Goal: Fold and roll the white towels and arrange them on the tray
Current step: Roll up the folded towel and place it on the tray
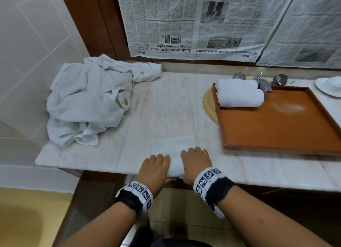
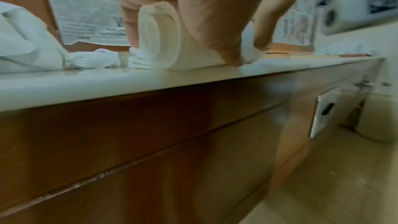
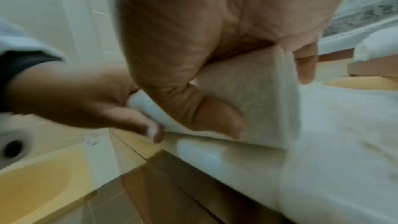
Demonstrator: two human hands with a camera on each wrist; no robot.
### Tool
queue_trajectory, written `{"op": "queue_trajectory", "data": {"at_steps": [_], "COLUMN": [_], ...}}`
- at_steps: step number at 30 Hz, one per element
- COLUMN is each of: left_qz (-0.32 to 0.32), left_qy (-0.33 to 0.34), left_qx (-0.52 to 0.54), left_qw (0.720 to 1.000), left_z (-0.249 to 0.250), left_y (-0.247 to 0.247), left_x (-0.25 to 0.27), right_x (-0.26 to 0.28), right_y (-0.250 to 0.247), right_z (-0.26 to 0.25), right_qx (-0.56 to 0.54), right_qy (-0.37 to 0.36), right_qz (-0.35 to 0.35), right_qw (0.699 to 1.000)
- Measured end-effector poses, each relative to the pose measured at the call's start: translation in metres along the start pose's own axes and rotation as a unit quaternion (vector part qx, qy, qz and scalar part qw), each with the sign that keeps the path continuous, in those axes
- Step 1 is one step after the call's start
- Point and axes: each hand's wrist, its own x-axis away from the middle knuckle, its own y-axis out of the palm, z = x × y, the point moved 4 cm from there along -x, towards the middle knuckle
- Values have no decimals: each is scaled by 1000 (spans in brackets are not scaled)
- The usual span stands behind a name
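A folded white towel (image 1: 173,147) lies at the counter's front edge, partly rolled from its near end. My left hand (image 1: 156,165) curls round the left part of the roll (image 2: 159,37). My right hand (image 1: 196,163) grips the right part of the roll (image 3: 247,94), fingers over the top and thumb underneath. The flat unrolled part stretches away from me. On the brown wooden tray (image 1: 276,125) at the right, two rolled white towels (image 1: 239,93) lie side by side in its far left corner.
A heap of unfolded white towels (image 1: 86,101) sits at the counter's back left. The tray rests over a yellow basin (image 1: 208,106) with a metal tap (image 1: 262,82) behind it. A white dish (image 1: 328,86) stands far right. Newspaper (image 1: 184,21) covers the wall.
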Motion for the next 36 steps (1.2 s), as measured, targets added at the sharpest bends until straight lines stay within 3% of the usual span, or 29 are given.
{"op": "queue_trajectory", "data": {"at_steps": [4,6,11,14,16,22,25,29,31,36], "left_qz": [-139,-173,-46,7,-2,-146,-108,-13,-30,-195], "left_qy": [-31,-19,37,21,4,26,28,1,-8,-9], "left_qx": [131,161,-26,-24,10,89,11,14,25,135], "left_qw": [981,971,998,999,1000,985,994,1000,999,971], "left_z": [-24,-30,-6,4,-1,-28,-10,5,-3,-28], "left_y": [-6,-10,-10,-1,-1,-17,-17,-6,-7,-17], "left_x": [-20,-25,-7,3,-2,-26,-16,-4,-14,-47], "right_x": [21,24,6,0,6,24,11,-1,3,22], "right_y": [9,11,2,-3,1,15,10,0,1,18], "right_z": [-13,-14,-7,-7,-12,-19,-12,-9,-12,-23], "right_qx": [-1,-3,-23,-22,-19,-9,-20,-24,-32,-38], "right_qy": [6,0,1,-2,5,-2,-8,-26,-17,-29], "right_qz": [54,57,32,19,33,66,39,21,44,162], "right_qw": [998,998,999,1000,999,998,999,999,998,986]}}
